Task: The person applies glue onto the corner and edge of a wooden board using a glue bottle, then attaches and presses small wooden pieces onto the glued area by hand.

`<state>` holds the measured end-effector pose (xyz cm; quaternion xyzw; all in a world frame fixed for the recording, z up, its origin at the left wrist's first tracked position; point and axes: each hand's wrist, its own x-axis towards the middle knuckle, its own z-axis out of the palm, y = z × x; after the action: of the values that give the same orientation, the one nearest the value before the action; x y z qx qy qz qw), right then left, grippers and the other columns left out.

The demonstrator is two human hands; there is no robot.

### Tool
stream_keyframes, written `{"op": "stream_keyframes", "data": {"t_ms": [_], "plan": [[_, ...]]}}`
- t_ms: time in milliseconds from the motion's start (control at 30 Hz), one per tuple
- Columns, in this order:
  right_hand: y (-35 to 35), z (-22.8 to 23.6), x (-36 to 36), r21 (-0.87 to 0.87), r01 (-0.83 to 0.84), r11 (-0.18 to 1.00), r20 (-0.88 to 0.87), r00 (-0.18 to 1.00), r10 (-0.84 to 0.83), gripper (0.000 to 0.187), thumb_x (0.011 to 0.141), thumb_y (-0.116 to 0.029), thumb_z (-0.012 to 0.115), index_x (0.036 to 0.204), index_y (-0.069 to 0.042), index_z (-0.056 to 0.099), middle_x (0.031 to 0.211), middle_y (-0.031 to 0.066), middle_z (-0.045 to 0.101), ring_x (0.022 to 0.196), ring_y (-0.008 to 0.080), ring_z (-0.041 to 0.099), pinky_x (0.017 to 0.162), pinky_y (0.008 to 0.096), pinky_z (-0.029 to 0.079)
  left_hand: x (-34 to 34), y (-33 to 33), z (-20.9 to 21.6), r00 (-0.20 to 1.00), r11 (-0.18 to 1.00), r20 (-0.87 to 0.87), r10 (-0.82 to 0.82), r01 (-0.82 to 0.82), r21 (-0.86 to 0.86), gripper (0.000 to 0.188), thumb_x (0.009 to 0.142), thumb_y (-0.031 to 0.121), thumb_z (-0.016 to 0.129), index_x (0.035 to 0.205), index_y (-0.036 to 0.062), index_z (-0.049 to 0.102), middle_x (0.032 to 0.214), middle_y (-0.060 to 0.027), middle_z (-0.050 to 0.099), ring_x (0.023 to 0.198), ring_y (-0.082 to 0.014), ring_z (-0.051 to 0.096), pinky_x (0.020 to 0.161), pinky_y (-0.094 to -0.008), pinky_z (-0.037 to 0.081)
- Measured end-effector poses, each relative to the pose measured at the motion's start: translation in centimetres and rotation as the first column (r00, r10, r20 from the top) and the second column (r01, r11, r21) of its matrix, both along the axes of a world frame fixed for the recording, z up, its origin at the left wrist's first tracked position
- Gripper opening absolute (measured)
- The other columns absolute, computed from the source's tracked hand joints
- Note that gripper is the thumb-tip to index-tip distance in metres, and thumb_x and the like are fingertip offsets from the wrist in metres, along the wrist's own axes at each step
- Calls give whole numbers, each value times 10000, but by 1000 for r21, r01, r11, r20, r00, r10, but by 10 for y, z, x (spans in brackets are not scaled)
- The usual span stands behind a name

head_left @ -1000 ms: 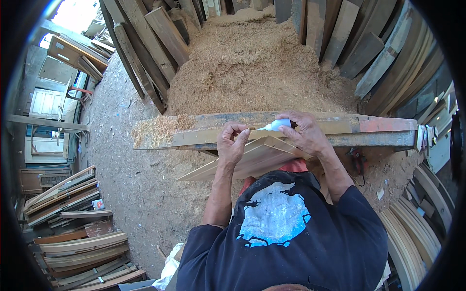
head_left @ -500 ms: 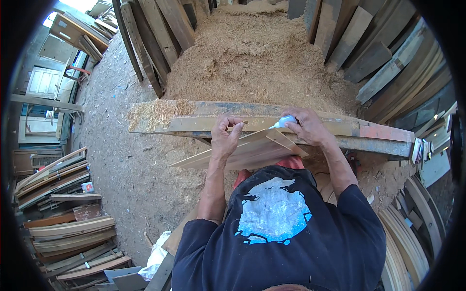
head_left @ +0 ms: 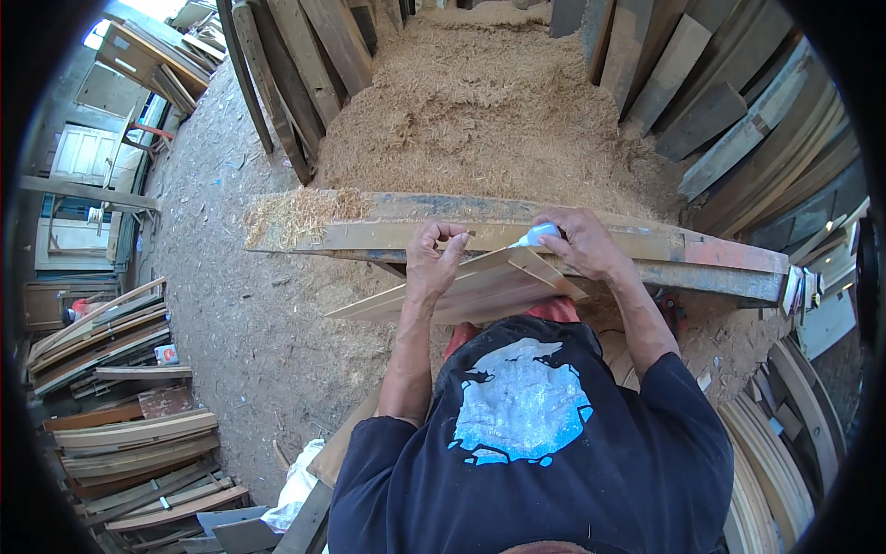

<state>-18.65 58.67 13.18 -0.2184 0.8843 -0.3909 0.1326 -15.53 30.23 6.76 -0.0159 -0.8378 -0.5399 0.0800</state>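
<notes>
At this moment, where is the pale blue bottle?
Right of centre in the head view, the bottle is in the right hand, its nozzle near the wooden panel.

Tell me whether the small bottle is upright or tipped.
Tipped: the bottle slants in the right hand, its nozzle pointing left and down toward the wooden panel.

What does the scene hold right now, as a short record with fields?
left hand: pinching a small brown piece
right hand: holding a pale blue squeeze bottle
nozzle: toward the upper edge of the wooden panel; contact unclear
panel position: tilted, between person and bench
bench: wood shavings on its left end
</notes>
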Motion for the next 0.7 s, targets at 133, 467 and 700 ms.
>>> {"op": "stream_keyframes", "data": {"t_ms": [133,467,700], "plan": [[1,-2,0,-11,-8,1000,-15,1000,7,265,888,-153,651,1102,-1,687,977,177,699,882,324,681,805,390,527,-1,1,0,1000,1000,9,-2,2,17,107,900,151,759,929,58,716,862,13,633,786,-81,524,703,-251,429],[7,1,1,-12,-5,1000,-7,1000,5,252,882,-126,663,1096,4,693,960,178,705,869,327,678,788,389,523,-3,1,4,1000,1000,-27,-11,12,29,94,897,132,755,912,48,718,857,17,634,775,-70,507,691,-241,420],[12,-3,3,-7,-1,1000,-57,998,0,243,873,-115,673,1081,10,695,999,187,705,897,328,681,799,386,528,-5,0,2,1000,999,21,-14,13,40,88,899,129,752,922,52,715,869,26,631,765,-66,494,687,-235,416]]}}
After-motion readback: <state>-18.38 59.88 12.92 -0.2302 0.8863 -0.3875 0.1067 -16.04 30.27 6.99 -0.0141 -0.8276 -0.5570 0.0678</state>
